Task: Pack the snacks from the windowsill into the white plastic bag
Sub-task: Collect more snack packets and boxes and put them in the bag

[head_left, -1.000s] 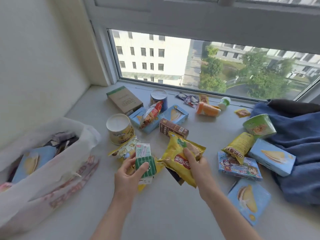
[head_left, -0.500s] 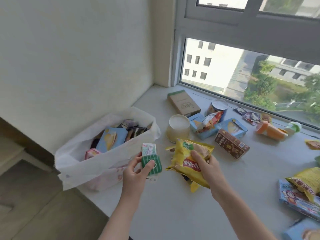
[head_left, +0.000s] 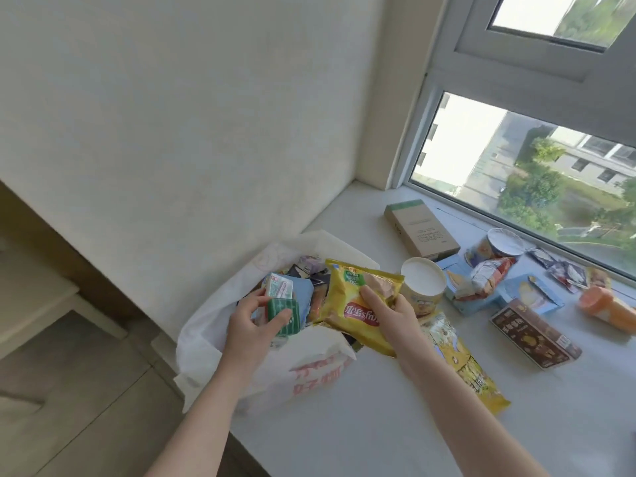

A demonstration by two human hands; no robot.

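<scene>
Left hand: my left hand [head_left: 249, 327] held a small green and white carton [head_left: 280, 304] over the open white plastic bag [head_left: 206, 325].
Right hand: my right hand [head_left: 392, 313] gripped a yellow chip bag [head_left: 358, 304] at the bag's right edge, just above its mouth.
Bag: it sat at the left end of the windowsill [head_left: 378, 425], by the wall, with snack packs inside.
Sill near me: I saw a long yellow snack pack [head_left: 464, 366] lying flat under my right arm.
Sill farther off: a white-lidded tub [head_left: 422, 282], a brown cardboard box [head_left: 420, 228], a dark brown box [head_left: 535, 333], light blue boxes [head_left: 530, 296] and an orange bottle [head_left: 607, 308] lay near the window.
</scene>
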